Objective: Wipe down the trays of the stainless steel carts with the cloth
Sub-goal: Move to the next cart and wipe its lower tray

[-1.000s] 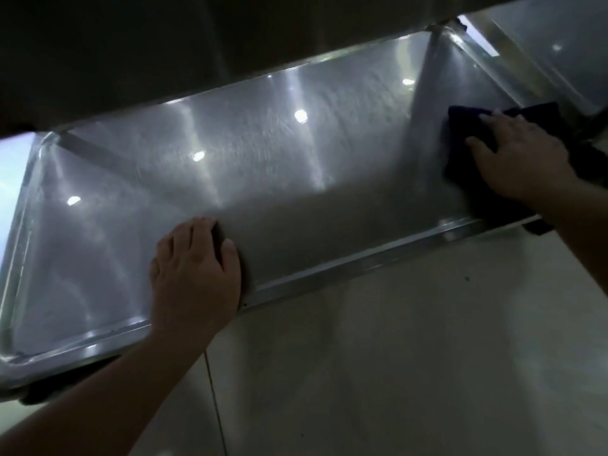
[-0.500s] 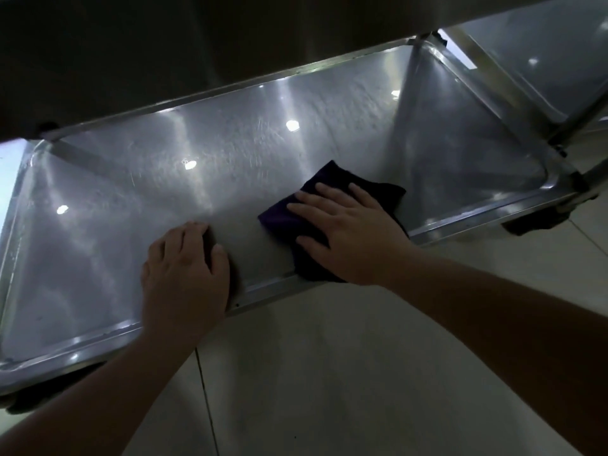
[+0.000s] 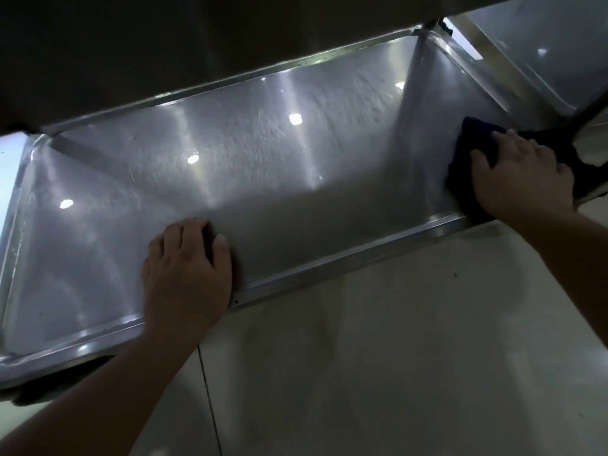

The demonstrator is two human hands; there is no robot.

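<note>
Pale tiled floor (image 3: 378, 373) lies below a wide, shallow stainless steel cart tray (image 3: 329, 271) that mirrors several ceiling lights. At its right end a dark blue cloth (image 3: 467, 149) lies on the metal, touching the near rim, with the right hand (image 3: 523, 179) spread flat over it, fingers straight. The left hand (image 3: 187, 268) rests over the near rim, fingers curled onto the tray floor. A dark upper shelf (image 3: 197, 37) overhangs the far side. A second steel tray (image 3: 559, 51) sits beyond the right corner.
</note>
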